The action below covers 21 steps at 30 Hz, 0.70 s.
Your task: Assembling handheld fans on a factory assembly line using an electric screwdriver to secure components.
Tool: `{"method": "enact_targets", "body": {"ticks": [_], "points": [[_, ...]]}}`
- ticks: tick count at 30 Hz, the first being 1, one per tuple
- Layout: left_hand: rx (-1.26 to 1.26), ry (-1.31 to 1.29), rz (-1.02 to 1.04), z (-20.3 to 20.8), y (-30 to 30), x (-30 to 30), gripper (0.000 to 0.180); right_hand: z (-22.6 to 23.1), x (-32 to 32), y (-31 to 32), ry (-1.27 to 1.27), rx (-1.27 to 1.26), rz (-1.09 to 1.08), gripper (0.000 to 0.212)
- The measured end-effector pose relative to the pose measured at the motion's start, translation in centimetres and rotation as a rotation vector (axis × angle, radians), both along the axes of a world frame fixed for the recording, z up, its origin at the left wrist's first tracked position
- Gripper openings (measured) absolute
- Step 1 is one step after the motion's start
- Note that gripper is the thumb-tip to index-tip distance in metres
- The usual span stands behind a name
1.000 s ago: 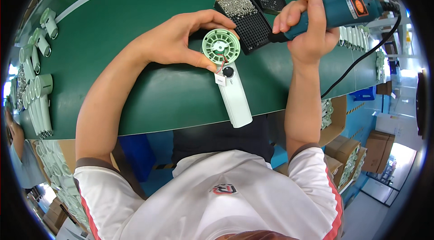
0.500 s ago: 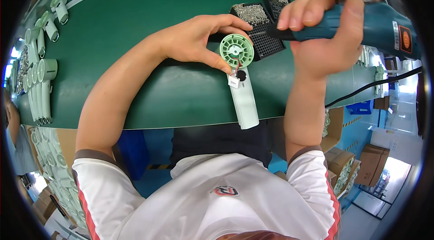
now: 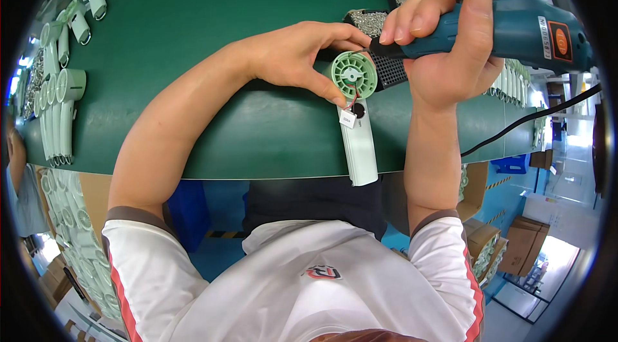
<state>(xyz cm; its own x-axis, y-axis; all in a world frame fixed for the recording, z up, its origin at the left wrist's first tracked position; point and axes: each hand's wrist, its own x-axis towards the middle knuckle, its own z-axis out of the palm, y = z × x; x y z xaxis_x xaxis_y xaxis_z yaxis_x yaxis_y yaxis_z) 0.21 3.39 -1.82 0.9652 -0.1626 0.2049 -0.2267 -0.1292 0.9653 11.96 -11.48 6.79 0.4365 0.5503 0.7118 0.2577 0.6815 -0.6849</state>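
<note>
My left hand [image 3: 293,57] curves round the head of a pale green handheld fan [image 3: 363,152], thumb on its near side and fingers behind. The round head lies face up with its ribbed inside and central hub showing. Red and dark wires run from the hub to a small white connector [image 3: 347,118] on the handle, near a dark round button. My right hand [image 3: 450,52] grips a teal electric screwdriver [image 3: 524,29], held nearly level. Its thin bit reaches the far rim of the fan head; whether it touches a screw is too small to tell.
Black trays of small metal screws [image 3: 368,22] lie beyond the fan, partly behind my right hand. More fan bodies [image 3: 55,126] line the green table's left side, others its right. A black cord [image 3: 534,118] crosses at right. Boxes of parts [image 3: 71,219] stand below.
My left hand and the fan have shifted right and slightly nearer me. The screwdriver has moved left, bringing its bit to the fan head's rim.
</note>
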Motion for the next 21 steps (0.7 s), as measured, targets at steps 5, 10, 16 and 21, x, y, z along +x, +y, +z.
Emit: {"method": "enact_targets", "body": {"ticks": [5, 10, 16, 21], "points": [[-0.02, 0.008, 0.0, 0.1, 0.9, -0.2, 0.089, -0.5, -0.8, 1.4, -0.028, -0.046, -0.017, 0.028], [0.103, -0.157, 0.021, -0.3, 1.6, 0.3, 0.086, -0.5, -2.2, 2.6, 0.101, -0.192, -0.083, 0.018], [0.117, -0.136, 0.052, -1.3, 0.0, 0.8, 0.093, -1.5, -2.0, 1.6, 0.173, -0.303, -0.076, 0.023], [0.139, -0.057, 0.063, -0.8, -0.5, 0.0, 0.092, -1.7, -2.2, 1.4, 0.106, -0.236, -0.033, 0.027]]}}
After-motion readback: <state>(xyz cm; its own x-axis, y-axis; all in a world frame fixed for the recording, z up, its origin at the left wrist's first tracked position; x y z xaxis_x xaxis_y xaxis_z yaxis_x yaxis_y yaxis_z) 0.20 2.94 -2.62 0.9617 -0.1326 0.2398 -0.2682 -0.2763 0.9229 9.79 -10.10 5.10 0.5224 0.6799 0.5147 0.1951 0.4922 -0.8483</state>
